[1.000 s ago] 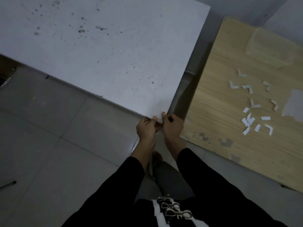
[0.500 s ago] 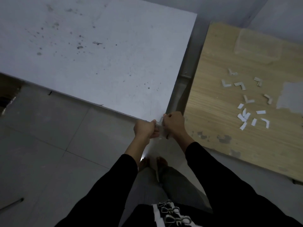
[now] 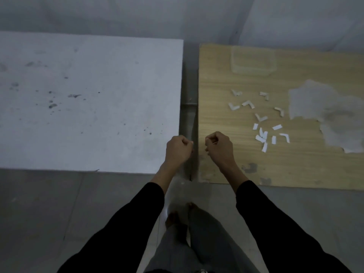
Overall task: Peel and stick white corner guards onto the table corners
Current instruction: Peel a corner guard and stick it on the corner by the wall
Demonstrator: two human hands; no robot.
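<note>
The left hand (image 3: 178,150) and right hand (image 3: 219,147) hover apart over the gap between the white bench (image 3: 88,115) and the wooden bench (image 3: 216,115). Both have their fingers curled in pinches. The left nips a white sliver (image 3: 191,143) and the right a small white piece (image 3: 207,139), likely a guard and its backing mid-peel, though I cannot tell which is which. About seven L-shaped corner guards (image 3: 248,104) lie mid-bench on the wood, handy for the right hand. Roughly six flat backing strips (image 3: 277,127) lie nearer its front edge.
</note>
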